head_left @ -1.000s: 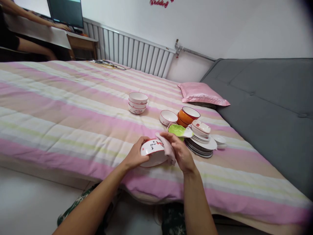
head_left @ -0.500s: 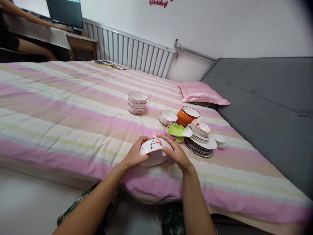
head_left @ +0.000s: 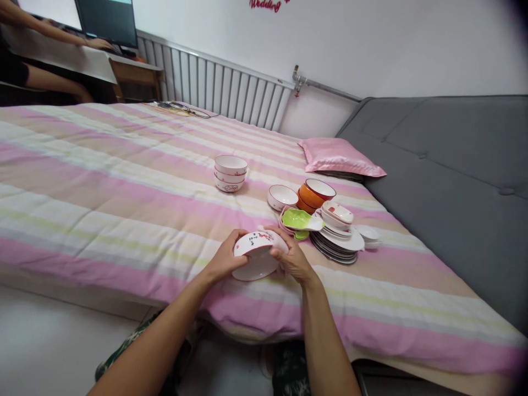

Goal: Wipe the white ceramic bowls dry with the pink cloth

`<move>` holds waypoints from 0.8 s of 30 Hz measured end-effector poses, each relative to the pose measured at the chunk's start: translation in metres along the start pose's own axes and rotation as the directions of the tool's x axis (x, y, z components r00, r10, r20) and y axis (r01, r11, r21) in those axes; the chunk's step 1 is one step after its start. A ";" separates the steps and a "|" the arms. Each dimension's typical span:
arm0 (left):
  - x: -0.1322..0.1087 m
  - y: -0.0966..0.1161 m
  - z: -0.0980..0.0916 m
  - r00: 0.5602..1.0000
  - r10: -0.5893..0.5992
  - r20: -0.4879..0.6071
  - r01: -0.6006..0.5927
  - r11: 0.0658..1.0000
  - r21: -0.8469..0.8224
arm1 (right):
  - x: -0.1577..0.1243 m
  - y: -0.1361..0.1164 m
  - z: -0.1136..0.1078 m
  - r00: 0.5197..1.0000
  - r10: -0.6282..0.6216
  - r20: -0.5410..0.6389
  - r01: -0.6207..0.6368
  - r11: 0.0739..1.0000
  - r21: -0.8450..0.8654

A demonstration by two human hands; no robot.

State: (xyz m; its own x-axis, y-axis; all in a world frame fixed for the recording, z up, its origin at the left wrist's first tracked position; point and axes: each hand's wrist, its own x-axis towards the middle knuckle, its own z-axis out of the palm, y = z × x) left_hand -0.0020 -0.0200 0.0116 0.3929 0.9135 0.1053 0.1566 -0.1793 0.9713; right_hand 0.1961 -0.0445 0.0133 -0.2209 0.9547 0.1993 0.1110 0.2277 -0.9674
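A white bowl [head_left: 256,268] with a red rim, red flowers and black lettering is tilted on its side, its opening facing me. My left hand [head_left: 224,259] is closed on the bowl's left side, thumb at the rim. On the right side, my right hand [head_left: 296,260] presses a pale pinkish cloth against the bowl. The cloth is mostly hidden by the fingers. Just beyond my right hand lie a green leaf-shaped dish [head_left: 297,219] and a stack of plates [head_left: 336,252] with small rectangular dishes [head_left: 337,213] on top.
Farther off on the striped bed [head_left: 124,220] are stacked white bowls [head_left: 230,175], a single white bowl [head_left: 282,197], orange bowls [head_left: 315,193], small white dishes [head_left: 368,236], a pink pillow [head_left: 340,158] and cables [head_left: 185,109]. A grey headboard [head_left: 445,148] rises at right. Another person's arm [head_left: 53,27] rests on a desk.
My right hand and the cloth have shifted slightly over the bowl's right side, showing less of the cloth. The bowl has turned a little; the other dishes are unmoved.
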 end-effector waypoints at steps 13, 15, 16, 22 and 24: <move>0.001 0.000 -0.001 1.000 -0.006 0.000 0.006 1.000 0.017 | -0.002 -0.002 0.001 1.000 0.029 -0.009 -0.029 0.997 -0.078; 0.000 0.000 -0.001 1.000 0.006 0.000 -0.006 1.000 0.017 | 0.000 -0.001 0.003 0.999 -0.033 -0.028 0.029 0.990 -0.141; 0.000 0.000 -0.001 1.000 0.019 -0.005 -0.019 1.000 0.018 | 0.001 0.000 0.003 0.996 -0.076 -0.048 0.066 0.982 -0.178; -0.004 -0.006 -0.002 0.985 0.171 -0.008 -0.172 0.985 -0.015 | 0.004 -0.007 0.009 0.958 -0.267 -0.106 0.205 0.894 -0.398; -0.004 -0.008 0.000 0.979 0.204 0.003 -0.204 0.978 -0.042 | 0.002 -0.013 0.009 0.946 -0.309 -0.102 0.230 0.857 -0.460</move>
State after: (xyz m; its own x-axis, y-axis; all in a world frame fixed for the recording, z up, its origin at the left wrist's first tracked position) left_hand -0.0051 -0.0223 0.0033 0.4197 0.8565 0.3006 0.0353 -0.3464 0.9374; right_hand 0.1853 -0.0476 0.0251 -0.1448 0.8521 0.5030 0.4900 0.5034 -0.7117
